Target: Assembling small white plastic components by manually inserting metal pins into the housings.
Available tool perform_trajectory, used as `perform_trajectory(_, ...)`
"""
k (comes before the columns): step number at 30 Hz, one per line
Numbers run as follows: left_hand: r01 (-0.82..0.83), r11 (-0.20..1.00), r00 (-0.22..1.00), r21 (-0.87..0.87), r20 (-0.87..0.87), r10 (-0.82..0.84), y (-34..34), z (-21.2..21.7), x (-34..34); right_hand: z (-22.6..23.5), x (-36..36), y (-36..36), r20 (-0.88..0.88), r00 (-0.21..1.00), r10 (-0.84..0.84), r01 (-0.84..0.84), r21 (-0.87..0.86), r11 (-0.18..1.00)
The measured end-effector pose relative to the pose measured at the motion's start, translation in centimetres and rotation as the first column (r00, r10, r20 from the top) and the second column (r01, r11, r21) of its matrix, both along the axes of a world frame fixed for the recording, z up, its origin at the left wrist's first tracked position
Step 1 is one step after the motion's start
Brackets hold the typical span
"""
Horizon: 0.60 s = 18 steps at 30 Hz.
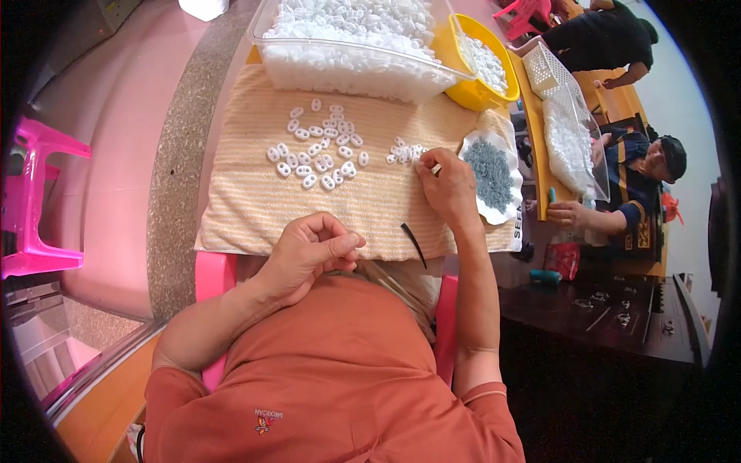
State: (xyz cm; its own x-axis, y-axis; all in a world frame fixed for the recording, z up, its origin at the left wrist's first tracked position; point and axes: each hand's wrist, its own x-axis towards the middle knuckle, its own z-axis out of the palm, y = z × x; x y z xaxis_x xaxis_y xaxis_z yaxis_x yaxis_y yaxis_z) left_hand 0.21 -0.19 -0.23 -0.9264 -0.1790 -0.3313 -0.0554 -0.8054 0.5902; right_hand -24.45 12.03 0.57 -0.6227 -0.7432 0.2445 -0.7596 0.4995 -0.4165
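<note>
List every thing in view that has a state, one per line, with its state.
left hand: closed in a loose fist, resting at the towel's near edge.
right hand: fingertips pinched on a small white piece.
white pieces: scattered loose on the striped towel.
clear bin: open, heaped with white pieces.
yellow bowl: open, partly filled.
white dish: holds grey bits.

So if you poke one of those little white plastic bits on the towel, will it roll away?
Probably not far. The white pieces look flat and oval with holes, so one would likely slide or flip rather than roll. The striped towel under them looks soft and would likely grip them. They seem very light: the right hand handles one with its fingertips alone.
</note>
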Motion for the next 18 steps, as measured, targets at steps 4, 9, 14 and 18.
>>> perform_trajectory(4,-0.001,1.000,1.000,0.012,-0.012,0.001,0.0,-0.1,0.0,-0.3,0.0,0.2,0.000,1.000,0.004,-0.004,-0.012,1.000)
perform_trajectory(9,-0.001,1.000,1.000,0.014,-0.009,0.001,0.0,0.0,0.0,-0.9,-0.2,0.7,-0.066,0.994,0.085,-0.087,-0.035,0.996)
perform_trajectory(14,-0.011,1.000,1.000,0.014,-0.017,0.011,-0.1,-0.1,0.1,-0.4,0.1,0.8,-0.023,0.993,0.115,-0.117,-0.093,0.989)
perform_trajectory(18,-0.005,1.000,1.000,0.015,-0.003,0.005,0.0,0.0,0.0,0.0,0.4,0.8,0.097,0.994,0.042,-0.034,-0.087,0.996)
